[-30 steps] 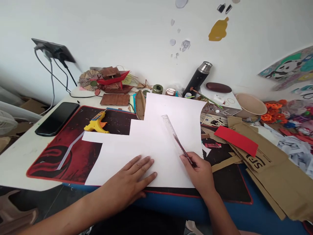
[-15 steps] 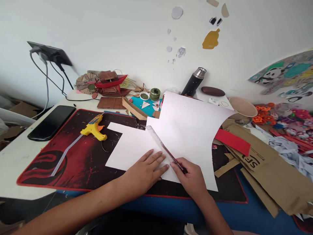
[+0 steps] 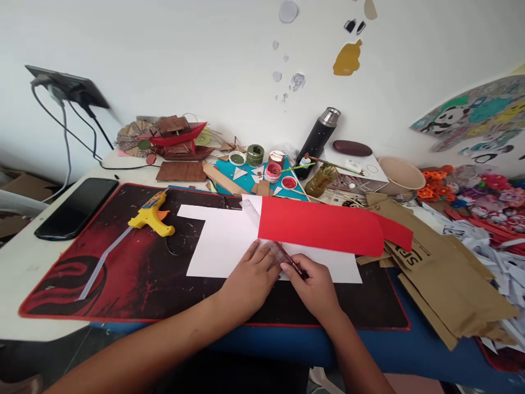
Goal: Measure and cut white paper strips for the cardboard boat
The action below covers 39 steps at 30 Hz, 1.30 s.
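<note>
A sheet of paper (image 3: pixel 229 241), white on the side facing up, lies on the dark mat. Its far part curls over toward me and shows a red underside (image 3: pixel 320 224). My left hand (image 3: pixel 250 273) rests flat on the white side with fingers outstretched, touching a clear ruler (image 3: pixel 251 212) that lies slantwise. The red flap covers the ruler's middle. Close by on the right, my right hand (image 3: pixel 314 284) pinches a dark pencil (image 3: pixel 293 264) held along the ruler's near end. The pencil's tip is hard to make out under the flap's edge.
A yellow glue gun (image 3: pixel 151 216) lies left on the mat (image 3: pixel 123 273), beside a phone (image 3: pixel 77 208). Behind are paint jars (image 3: pixel 255 155), a model boat (image 3: pixel 176 137) and a black flask (image 3: pixel 320 139). Brown paper packaging (image 3: pixel 455 273) lies right.
The sheet's far part, raised with its white side showing, has dropped and curled toward me, exposing red and uncovering the jars behind. Both hands keep about the same place on the sheet.
</note>
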Each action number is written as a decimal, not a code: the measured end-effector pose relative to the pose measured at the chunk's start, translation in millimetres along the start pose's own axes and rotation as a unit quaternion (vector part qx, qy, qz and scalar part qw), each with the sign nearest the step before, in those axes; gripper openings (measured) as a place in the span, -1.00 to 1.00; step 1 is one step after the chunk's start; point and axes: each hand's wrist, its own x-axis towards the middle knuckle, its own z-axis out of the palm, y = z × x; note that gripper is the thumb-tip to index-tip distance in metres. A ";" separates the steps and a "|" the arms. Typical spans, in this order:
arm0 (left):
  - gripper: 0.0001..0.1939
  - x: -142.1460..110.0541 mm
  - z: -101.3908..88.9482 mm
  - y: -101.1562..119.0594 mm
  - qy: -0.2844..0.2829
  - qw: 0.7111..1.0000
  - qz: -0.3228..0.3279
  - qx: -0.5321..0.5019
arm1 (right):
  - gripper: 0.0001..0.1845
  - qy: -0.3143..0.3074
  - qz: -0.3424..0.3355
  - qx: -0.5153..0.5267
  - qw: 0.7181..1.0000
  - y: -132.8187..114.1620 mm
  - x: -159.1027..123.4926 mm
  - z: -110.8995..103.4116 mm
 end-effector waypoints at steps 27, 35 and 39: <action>-0.66 -22.9 -72.4 -91.2 0.019 0.989 -0.109 -0.097 | -0.68 -0.044 0.014 0.047 0.998 -1.8 9.7 -5.1; -0.63 -46.3 -75.6 -96.1 -0.040 0.986 -0.088 -0.137 | -0.58 -0.092 0.062 0.073 0.991 -5.6 18.5 -18.1; -0.63 -63.3 -70.6 -88.6 -0.001 0.991 -0.105 -0.084 | -0.57 -0.111 0.051 0.087 0.989 -12.2 26.8 -14.6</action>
